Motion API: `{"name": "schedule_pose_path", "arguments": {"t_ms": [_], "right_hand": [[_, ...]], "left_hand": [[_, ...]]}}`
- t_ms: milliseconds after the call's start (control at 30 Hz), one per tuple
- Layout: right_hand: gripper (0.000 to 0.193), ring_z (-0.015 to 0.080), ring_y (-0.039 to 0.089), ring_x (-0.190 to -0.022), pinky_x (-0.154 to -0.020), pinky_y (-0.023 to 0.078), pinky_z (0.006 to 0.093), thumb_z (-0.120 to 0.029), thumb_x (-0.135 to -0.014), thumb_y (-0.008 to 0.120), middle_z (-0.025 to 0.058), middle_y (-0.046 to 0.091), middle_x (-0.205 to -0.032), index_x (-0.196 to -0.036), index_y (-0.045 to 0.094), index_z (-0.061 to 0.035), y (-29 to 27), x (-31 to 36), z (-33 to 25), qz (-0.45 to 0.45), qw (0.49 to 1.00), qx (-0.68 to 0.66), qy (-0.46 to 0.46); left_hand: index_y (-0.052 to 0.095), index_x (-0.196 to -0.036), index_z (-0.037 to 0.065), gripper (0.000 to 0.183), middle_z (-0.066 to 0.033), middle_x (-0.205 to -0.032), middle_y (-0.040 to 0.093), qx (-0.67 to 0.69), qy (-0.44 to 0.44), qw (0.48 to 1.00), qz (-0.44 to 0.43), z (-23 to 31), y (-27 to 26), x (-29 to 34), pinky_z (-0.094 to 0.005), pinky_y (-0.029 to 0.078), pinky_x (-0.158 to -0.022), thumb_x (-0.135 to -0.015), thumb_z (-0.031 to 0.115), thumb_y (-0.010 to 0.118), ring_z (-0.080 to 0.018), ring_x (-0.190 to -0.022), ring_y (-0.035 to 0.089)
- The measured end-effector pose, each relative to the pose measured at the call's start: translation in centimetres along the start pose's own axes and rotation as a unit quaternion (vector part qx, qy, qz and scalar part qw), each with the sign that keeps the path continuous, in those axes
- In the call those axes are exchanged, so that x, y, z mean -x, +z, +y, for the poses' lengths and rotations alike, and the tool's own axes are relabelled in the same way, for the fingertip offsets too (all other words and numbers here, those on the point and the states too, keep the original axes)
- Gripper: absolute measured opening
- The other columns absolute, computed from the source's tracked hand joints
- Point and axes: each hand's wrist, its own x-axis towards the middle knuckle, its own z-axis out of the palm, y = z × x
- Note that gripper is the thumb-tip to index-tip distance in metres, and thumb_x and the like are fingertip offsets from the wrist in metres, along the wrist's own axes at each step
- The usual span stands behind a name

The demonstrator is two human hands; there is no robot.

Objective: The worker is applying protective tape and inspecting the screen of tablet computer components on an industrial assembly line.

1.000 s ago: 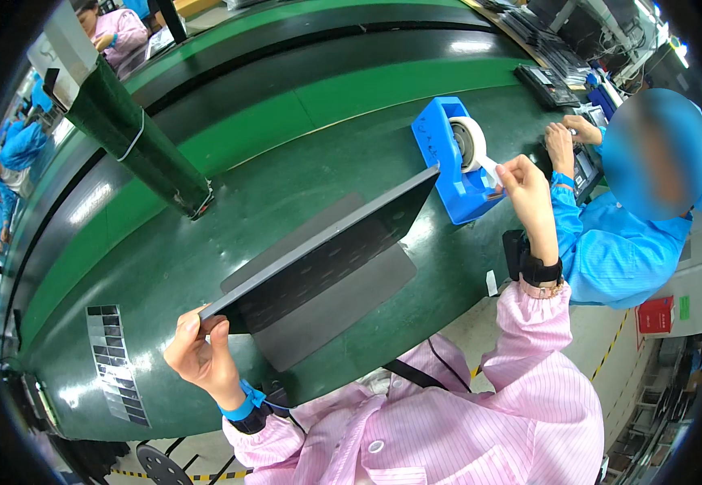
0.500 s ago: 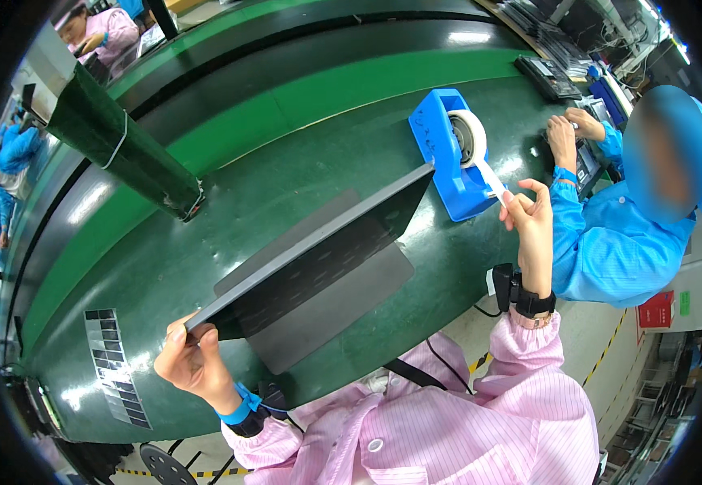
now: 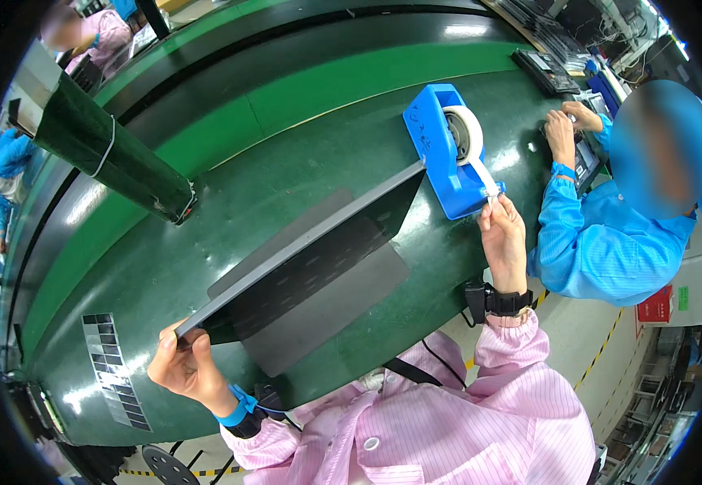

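A thin, dark flat panel (image 3: pixel 319 259), like a screen or lid, stands tilted on its edge on a grey mat (image 3: pixel 327 311). My left hand (image 3: pixel 185 368) is closed on its near left corner, thumb on one face and fingers on the other. Just beyond the panel's far right end is a blue tape dispenser (image 3: pixel 436 145) carrying a roll of white tape (image 3: pixel 468 133). From the roll a strip of tape runs down to the cutter end, where my right hand (image 3: pixel 503 234) pinches it between thumb and fingertips.
A strip of small dark labels (image 3: pixel 112 368) lies on the green table at left. A green-wrapped post (image 3: pixel 116 153) rises behind. At right a co-worker in blue (image 3: pixel 610 234) handles a dark device. Stacked dark parts (image 3: pixel 545 73) sit at the far right.
My right hand has moved down and slightly left, closer to me, its fingers now drawn together at the dispenser's cutter end. My left hand and the panel have barely shifted.
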Motion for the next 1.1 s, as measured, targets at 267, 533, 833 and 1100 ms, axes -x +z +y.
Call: {"name": "schedule_pose_path", "arguments": {"t_ms": [267, 533, 833, 1100], "right_hand": [[0.036, 0.0107, 0.051, -0.065, -0.066, 0.04, 0.0228, -0.008, -0.082, 0.058, 0.0058, 0.057, -0.077, -0.113, 0.044, 0.0045, 1.3, 2.9, -2.5, -0.06, 0.998, -0.03, 0.02], [0.089, 0.0313, 0.034, -0.126, -0.101, 0.027, 0.0383, -0.02, -0.077, 0.066, 0.0187, 0.029, -0.139, -0.14, 0.004, -0.0057, 11.4, 3.7, -2.2, -0.175, 0.973, 0.12, -0.092], [0.078, 0.0191, 0.047, -0.103, -0.089, 0.038, 0.0313, -0.014, -0.079, 0.065, 0.0205, 0.035, -0.133, -0.139, 0.016, -0.0078, 14.3, 3.4, 1.8, -0.189, 0.974, 0.092, -0.085], [0.078, 0.0188, 0.046, -0.105, -0.088, 0.038, 0.0293, -0.008, -0.075, 0.066, 0.0186, 0.035, -0.133, -0.137, 0.019, -0.0057, 16.5, 6.4, 0.8, -0.161, 0.978, 0.103, -0.083]], "left_hand": [[0.04, -0.11, 0.008, 0.04, -0.019, -0.088, 0.056, -0.024, 0.034, 0.999, -0.006, 0.0, 0.1, -0.4, -0.0235, 0.043, -0.056, -0.078, -0.005, 0.06, -0.0144, -0.069, 0.05], [0.043, -0.107, 0.009, 0.044, -0.0147, -0.096, 0.054, 0.011, 0.016, 1.0, -0.014, 0.8, 0.5, 0.2, -0.0237, 0.045, -0.063, -0.073, -0.006, 0.066, -0.0157, -0.074, 0.053], [0.057, -0.097, 0.007, 0.036, -0.0172, -0.083, 0.064, 0.013, 0.017, 1.0, -0.022, 2.3, 0.6, -0.8, -0.027, 0.051, -0.059, -0.068, -0.013, 0.063, -0.0244, -0.071, 0.064], [0.055, -0.101, 0.006, 0.039, -0.0185, -0.085, 0.064, 0.019, 0.012, 1.0, -0.012, 3.4, -1.9, 0.3, -0.0299, 0.051, -0.064, -0.069, -0.015, 0.061, -0.0238, -0.074, 0.063]]}}
